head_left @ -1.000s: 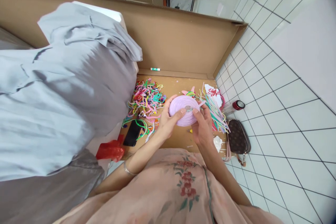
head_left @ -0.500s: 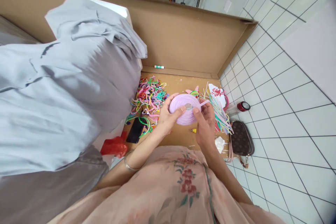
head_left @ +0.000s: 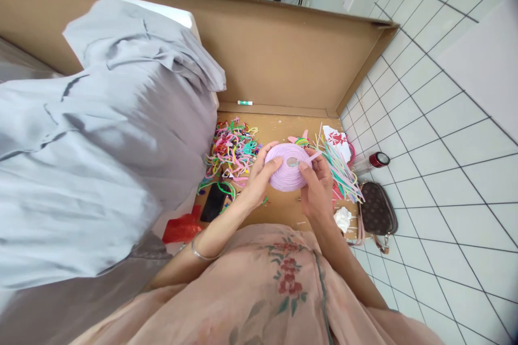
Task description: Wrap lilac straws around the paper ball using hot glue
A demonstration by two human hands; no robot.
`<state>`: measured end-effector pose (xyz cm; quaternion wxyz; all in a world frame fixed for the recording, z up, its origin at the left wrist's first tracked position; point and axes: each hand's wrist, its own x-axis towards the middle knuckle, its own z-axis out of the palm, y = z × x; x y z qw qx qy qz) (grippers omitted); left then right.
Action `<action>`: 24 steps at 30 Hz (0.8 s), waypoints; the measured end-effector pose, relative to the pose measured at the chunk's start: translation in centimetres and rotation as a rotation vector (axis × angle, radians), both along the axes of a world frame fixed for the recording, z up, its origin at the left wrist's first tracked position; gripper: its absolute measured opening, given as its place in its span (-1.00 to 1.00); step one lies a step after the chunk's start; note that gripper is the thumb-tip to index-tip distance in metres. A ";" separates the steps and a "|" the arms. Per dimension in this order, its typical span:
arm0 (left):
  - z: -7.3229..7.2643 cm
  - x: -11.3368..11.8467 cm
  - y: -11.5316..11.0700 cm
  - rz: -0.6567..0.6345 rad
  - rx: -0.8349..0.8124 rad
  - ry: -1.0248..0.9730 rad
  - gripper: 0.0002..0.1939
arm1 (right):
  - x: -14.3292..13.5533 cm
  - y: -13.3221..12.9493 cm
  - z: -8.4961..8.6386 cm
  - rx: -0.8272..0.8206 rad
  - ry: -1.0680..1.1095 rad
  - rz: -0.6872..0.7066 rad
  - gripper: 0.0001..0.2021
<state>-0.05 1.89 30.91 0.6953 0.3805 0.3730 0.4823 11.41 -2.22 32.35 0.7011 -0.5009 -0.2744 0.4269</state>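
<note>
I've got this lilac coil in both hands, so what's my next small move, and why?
I'd probably steady the lilac coil with your left hand and ease out its loose end with your right hand: your left thumb lies on the coil's face, and that end sticks out by your right fingers.

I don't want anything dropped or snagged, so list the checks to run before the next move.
1. Left hand steady on the purple coil: ok, thumb on its face.
2. Right hand on the coil: ok, thumb near the centre hole.
3. Coil's loose end in view: ok, it sticks out by the right hand.
4. Fingers behind the coil well placed: cannot tell, mostly hidden.
5. Phone uncovered: not ok, a green strip overlaps its edge.
</note>
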 end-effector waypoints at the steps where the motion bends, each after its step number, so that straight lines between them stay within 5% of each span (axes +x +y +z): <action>1: -0.3 0.1 -0.1 -0.003 0.008 0.004 -0.37 | 0.1 -0.2 -0.1 -0.003 0.000 -0.014 -0.64; 9: -2.3 1.8 -2.0 0.027 0.182 0.105 -0.41 | 1.9 -1.6 -0.1 -0.046 0.071 -0.072 -0.58; 24: 0.0 3.1 -2.8 0.070 0.029 -0.058 -0.44 | 2.6 -2.4 -0.3 0.016 -0.054 -0.032 -0.61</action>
